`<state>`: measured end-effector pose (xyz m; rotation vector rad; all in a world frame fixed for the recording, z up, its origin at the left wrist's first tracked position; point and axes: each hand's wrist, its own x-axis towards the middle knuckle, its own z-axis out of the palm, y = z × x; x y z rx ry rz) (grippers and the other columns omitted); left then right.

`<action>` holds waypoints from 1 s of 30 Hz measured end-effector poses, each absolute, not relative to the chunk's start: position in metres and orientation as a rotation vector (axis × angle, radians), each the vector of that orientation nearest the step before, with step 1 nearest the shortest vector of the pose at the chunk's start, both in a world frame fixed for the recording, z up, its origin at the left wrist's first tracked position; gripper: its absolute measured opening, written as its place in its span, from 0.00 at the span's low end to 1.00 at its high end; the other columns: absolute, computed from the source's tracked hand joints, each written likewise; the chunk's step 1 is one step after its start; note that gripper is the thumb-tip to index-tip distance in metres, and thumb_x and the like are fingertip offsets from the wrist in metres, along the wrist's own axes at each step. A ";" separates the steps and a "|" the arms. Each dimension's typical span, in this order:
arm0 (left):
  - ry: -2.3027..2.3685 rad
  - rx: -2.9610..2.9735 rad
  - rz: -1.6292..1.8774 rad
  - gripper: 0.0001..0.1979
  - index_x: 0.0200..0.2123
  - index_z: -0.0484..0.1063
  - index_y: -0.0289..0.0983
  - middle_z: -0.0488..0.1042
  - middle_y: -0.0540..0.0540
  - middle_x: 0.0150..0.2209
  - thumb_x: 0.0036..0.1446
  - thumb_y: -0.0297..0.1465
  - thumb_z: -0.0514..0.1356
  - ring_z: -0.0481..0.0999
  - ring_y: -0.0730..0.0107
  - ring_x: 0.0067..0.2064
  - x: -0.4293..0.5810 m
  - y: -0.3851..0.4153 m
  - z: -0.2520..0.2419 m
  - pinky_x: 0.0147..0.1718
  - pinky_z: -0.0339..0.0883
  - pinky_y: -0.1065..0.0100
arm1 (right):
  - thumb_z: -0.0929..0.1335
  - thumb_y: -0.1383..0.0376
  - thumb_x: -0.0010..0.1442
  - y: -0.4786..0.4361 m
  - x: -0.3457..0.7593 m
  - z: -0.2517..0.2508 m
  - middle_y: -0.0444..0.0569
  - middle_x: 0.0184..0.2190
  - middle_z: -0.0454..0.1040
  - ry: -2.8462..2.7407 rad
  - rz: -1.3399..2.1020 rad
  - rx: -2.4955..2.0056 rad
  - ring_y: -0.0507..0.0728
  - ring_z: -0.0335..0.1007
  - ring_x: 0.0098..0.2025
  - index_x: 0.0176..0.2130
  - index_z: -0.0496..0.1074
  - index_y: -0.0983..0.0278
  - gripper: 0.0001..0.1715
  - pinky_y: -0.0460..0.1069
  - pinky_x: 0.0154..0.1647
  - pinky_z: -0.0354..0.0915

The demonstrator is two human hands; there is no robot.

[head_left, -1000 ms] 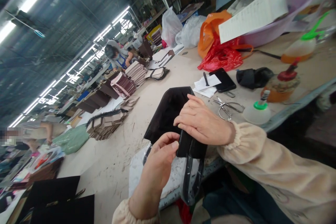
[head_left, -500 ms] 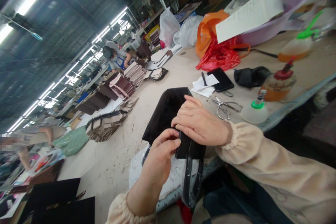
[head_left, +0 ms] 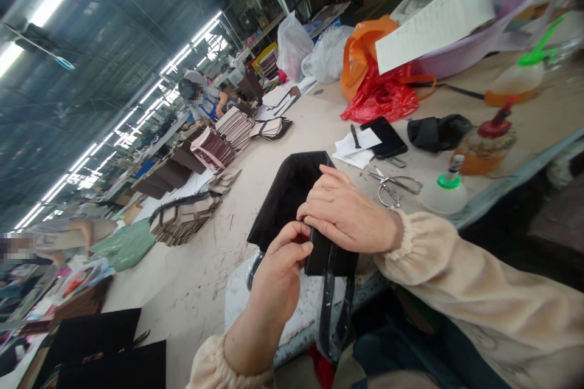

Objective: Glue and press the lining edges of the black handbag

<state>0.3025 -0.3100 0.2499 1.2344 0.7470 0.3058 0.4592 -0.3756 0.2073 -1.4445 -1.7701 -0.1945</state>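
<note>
A black bag (head_left: pixel 285 194) with a stiff rim lies at the table's near edge, its plastic-wrapped handle (head_left: pixel 329 316) hanging over the side. My left hand (head_left: pixel 285 267) pinches the bag's near edge between thumb and fingers. From the right, my right hand (head_left: pixel 344 209) grips the same edge, its fingers bent over the black material and their tips close to my left thumb. White sheeting (head_left: pixel 237 292) lies partly under the bag. To the right of my right hand are silver scissors (head_left: pixel 395 185).
Glue bottles (head_left: pixel 444 191), a black phone (head_left: pixel 385 137), a red plastic bag (head_left: pixel 381 97) and a purple basin (head_left: pixel 465 55) stand right. Stacked brown pieces (head_left: pixel 187 219) lie left, black panels (head_left: pixel 91 346) lower left. A person (head_left: pixel 201 97) bends over the far table.
Both hands keep their hold on the bag's edge with barely any shift. At the far left, the other person's arm has moved up from the plastic bags.
</note>
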 end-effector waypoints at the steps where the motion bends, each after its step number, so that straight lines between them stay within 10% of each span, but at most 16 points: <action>1: 0.742 1.227 0.307 0.05 0.30 0.69 0.35 0.64 0.49 0.32 0.45 0.24 0.58 0.61 0.73 0.35 0.302 -0.310 0.250 0.34 0.57 0.72 | 0.60 0.65 0.63 -0.376 0.459 0.207 0.45 0.33 0.71 -1.770 -0.195 -1.443 0.56 0.60 0.43 0.39 0.72 0.62 0.13 0.61 0.63 0.39; 30: 0.715 1.249 0.371 0.03 0.27 0.67 0.35 0.63 0.50 0.30 0.46 0.25 0.56 0.60 0.72 0.35 0.304 -0.313 0.243 0.37 0.55 0.71 | 0.60 0.65 0.63 -0.376 0.459 0.208 0.45 0.33 0.71 -1.768 -0.186 -1.445 0.56 0.61 0.43 0.39 0.72 0.61 0.12 0.61 0.63 0.40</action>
